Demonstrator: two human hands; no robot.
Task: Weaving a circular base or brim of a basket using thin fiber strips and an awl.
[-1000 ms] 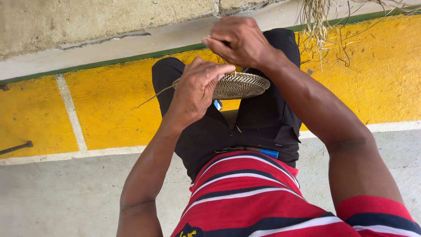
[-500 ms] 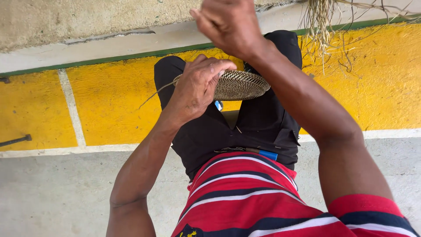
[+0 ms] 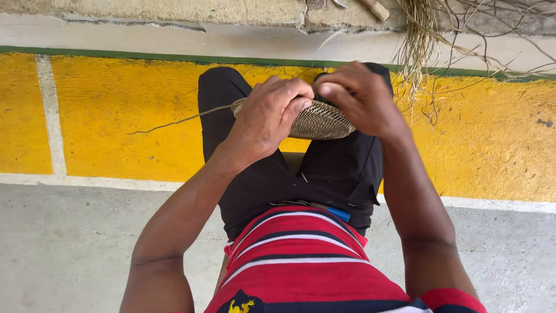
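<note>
A round woven disc [image 3: 321, 122] of tan fibre rests over my lap, above black trousers. My left hand [image 3: 267, 116] clasps its near-left rim, thumb pressed on top. My right hand [image 3: 360, 98] is down at the disc's far edge, fingers pinched together on the weave beside the left thumb. A thin loose strand [image 3: 174, 123] trails from the disc out to the left over the yellow floor.
A bundle of dry fibres [image 3: 425, 40] hangs at the upper right by a concrete ledge [image 3: 174, 11]. Yellow painted floor [image 3: 116, 116] with white lines lies ahead, grey concrete [image 3: 69, 249] nearer. A blue pen-like object [image 3: 336, 213] sits at my waist.
My right hand, raised high above the disc half a second ago, has come back down to its edge. The left hand kept its hold on the disc.
</note>
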